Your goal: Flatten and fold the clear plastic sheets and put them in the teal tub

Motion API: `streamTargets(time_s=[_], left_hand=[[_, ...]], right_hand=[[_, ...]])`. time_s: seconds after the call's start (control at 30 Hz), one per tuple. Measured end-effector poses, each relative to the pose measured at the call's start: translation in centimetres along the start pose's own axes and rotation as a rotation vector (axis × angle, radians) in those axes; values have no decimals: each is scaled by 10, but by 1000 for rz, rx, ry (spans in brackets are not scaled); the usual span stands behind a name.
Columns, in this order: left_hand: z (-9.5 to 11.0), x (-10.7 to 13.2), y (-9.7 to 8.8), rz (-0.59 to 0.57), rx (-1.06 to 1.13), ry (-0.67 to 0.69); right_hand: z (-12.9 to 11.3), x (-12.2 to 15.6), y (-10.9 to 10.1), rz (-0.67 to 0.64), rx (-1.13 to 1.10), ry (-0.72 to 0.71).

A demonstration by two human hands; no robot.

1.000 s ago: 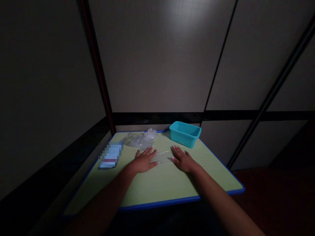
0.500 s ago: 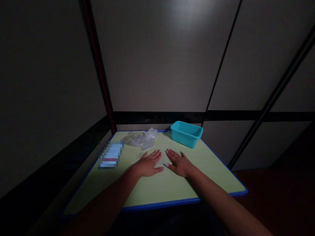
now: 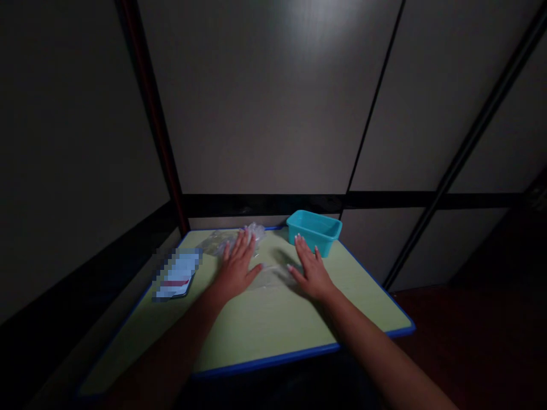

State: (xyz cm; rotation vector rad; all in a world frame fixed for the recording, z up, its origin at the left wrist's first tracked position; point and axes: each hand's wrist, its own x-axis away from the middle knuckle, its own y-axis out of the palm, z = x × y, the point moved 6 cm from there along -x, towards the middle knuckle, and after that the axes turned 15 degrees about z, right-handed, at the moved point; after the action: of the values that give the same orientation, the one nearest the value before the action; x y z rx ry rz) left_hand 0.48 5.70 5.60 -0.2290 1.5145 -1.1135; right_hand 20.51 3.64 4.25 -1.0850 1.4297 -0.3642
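Note:
My left hand (image 3: 236, 265) lies flat and open on the green table (image 3: 265, 324), fingers spread, its fingertips reaching the crumpled clear plastic bags (image 3: 222, 242) at the back. My right hand (image 3: 310, 269) is also flat and open, fingers stretched toward the teal bin (image 3: 314, 230). Between the two hands lies a flat clear plastic sheet or bag (image 3: 270, 275), with both hands touching its ends.
A flat blurred card or phone (image 3: 175, 276) lies at the table's left edge. The teal bin stands at the back right corner. Grey wall panels with dark posts close off the back and left. The table has a blue rim.
Both hands slid apart and farther back on the table, the left up to the crumpled bags, the right toward the teal bin. The camera shifted slightly.

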Motion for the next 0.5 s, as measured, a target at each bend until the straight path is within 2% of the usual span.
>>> streamTargets(time_s=[0.07,0.1,0.17,0.2,0.27,0.33,0.43,0.5], left_hand=[[-11,-8,-19,265,6,-91],[-15,-9,-25,354,30,-109],[-18,-10,-33,477,123,-112],[-19,-9,-34,495,193,-117],[-14,-8,-32,427,320,-94],[0,-5,-22,235,379,-16],[23,7,0,-90,300,133],[27,16,16,-238,183,159]], right_hand=[[12,-5,-20,187,38,115],[19,-5,-27,246,37,196],[33,-1,-33,301,-2,345],[38,1,-33,303,-30,386],[38,5,-28,272,-68,364],[29,5,-20,200,-97,255],[6,4,-8,75,-109,58],[-5,4,2,-15,-71,-47]])
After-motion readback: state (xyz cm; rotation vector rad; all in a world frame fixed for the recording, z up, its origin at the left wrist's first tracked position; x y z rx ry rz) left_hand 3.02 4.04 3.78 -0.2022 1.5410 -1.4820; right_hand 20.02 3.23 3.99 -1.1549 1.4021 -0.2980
